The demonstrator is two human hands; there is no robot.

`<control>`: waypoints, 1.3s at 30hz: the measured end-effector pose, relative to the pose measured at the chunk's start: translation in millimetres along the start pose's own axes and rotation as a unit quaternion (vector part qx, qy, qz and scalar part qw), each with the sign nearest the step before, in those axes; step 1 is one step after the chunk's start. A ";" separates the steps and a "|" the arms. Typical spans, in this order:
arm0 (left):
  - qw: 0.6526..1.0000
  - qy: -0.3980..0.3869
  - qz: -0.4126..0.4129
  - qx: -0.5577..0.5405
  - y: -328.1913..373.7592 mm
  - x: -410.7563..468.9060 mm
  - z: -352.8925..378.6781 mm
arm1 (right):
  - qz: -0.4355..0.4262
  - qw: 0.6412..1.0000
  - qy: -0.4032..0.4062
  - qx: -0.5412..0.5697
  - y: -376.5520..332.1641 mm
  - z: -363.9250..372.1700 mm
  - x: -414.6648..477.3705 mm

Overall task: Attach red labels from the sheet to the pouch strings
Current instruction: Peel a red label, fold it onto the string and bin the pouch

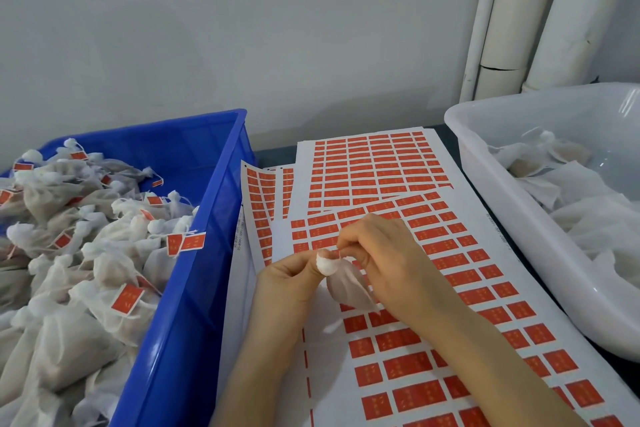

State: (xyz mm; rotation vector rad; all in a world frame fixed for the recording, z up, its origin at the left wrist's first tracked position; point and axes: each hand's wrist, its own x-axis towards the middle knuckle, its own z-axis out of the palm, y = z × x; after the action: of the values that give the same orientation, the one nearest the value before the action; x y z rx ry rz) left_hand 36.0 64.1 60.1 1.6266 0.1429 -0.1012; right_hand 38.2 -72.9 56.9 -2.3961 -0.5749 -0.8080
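Head view: both hands meet over the label sheet (478, 229), holding one small pouch (348, 284) just above it. The pouch's long axis runs on a diagonal, with its gathered neck up and to the left and its rounded body trailing down and to the right, toward the right wrist. It is a thin, white, gauzy mesh, puckered into a tuft at the neck and greyish where the filling shows through.

The left hand (287, 276) has its fingers curled, pinching the tufted neck. The right hand (388, 260) pinches thumb against forefinger at the same neck, its other fingers bent over the pouch's body. A sliver of red shows at those fingertips; I cannot tell whether it is a label or the string.

The sheet is flat white paper covered in rows of red rectangular stickers, and it lies tilted over other such sheets. At left, a rigid blue crate (194, 288) is heaped with labelled pouches (86, 253). At right, a glossy white tub (519, 218) holds plain ones.
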 end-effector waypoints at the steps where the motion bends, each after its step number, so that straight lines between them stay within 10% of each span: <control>1: 1.000 -0.005 0.002 0.018 -0.4 0.4 0.6 | -0.008 1.000 0.003 -0.003 1.2 0.0 0.0; 24: 0.997 -0.025 0.039 0.063 -6.8 5.4 0.3 | 0.249 0.923 -0.044 0.289 -2.1 1.8 0.9; 39: 0.997 -0.045 0.062 0.029 -13.9 9.2 7.8 | 0.276 0.906 -0.143 0.288 7.6 2.0 -0.5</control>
State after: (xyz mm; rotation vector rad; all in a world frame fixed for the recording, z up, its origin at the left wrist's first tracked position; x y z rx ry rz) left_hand 43.1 57.4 44.5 1.6812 -0.0304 -0.0830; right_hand 42.8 -77.5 52.6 -1.9601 -0.1726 -0.0195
